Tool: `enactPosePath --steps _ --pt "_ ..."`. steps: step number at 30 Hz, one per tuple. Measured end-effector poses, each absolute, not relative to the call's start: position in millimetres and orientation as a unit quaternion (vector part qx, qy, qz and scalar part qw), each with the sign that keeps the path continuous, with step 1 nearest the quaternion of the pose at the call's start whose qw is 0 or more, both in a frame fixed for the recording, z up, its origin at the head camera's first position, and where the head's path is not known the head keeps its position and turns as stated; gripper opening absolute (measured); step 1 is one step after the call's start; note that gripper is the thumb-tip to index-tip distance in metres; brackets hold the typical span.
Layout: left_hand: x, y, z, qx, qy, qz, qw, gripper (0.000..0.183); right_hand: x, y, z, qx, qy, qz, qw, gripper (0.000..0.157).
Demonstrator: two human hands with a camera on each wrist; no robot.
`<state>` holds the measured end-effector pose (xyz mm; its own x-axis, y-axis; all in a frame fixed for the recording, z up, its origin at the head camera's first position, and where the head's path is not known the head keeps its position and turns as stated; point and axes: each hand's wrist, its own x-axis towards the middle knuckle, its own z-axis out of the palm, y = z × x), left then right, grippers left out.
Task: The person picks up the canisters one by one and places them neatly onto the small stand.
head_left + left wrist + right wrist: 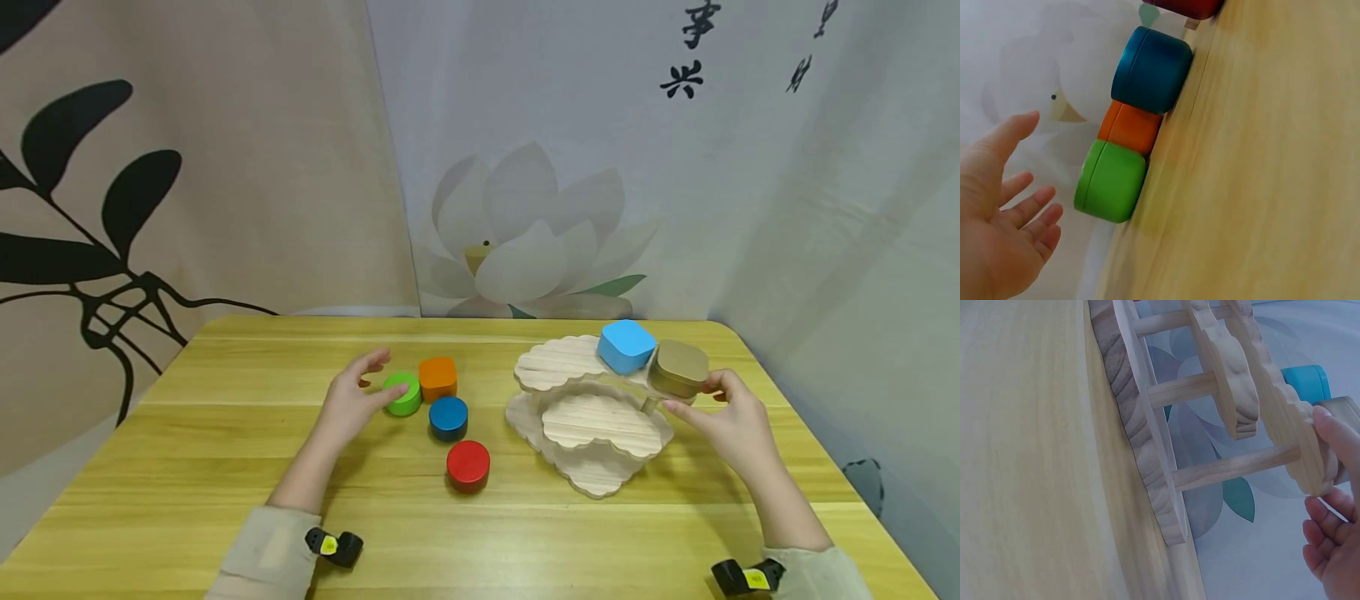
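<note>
My left hand (354,398) is held with fingers spread beside a green round block (405,398); its thumb overlaps the block in the head view. In the left wrist view the fingers stand apart from it, with nothing between them. At the right, my right hand (738,421) pinches the edge of the upper shelf of a tiered, scalloped wooden stand (600,425). The thumb lies along the near edge and the fingers curl at the shelf's end. On that shelf sit a gold rounded-square block (678,367), right at the hand, and a light-blue block (627,346).
An orange rounded-square block (438,378) and a dark-blue round block (448,418) stand close to the green one. A red round block (468,466) is nearer the front of the wooden table (585,550). A printed curtain (525,125) hangs behind the table.
</note>
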<state>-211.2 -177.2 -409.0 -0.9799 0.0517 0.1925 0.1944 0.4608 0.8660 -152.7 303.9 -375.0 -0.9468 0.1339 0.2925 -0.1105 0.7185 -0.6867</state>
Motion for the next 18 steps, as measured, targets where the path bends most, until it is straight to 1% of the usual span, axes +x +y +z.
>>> enactPosePath --steps 5,11,18 --pt "-215.0 -180.7 -421.3 -0.073 -0.853 -0.514 0.046 0.067 -152.9 304.9 -376.4 -0.005 -0.912 0.376 0.162 0.053" --pt "-217.8 -182.0 -433.2 -0.083 -0.843 -0.531 0.031 0.065 -153.1 305.7 -377.5 -0.002 -0.912 0.376 0.164 0.053" --pt "-217.4 -182.4 -439.7 -0.065 -0.853 -0.518 0.016 0.068 -152.8 305.4 -377.4 -0.004 -0.913 0.372 0.166 0.053"
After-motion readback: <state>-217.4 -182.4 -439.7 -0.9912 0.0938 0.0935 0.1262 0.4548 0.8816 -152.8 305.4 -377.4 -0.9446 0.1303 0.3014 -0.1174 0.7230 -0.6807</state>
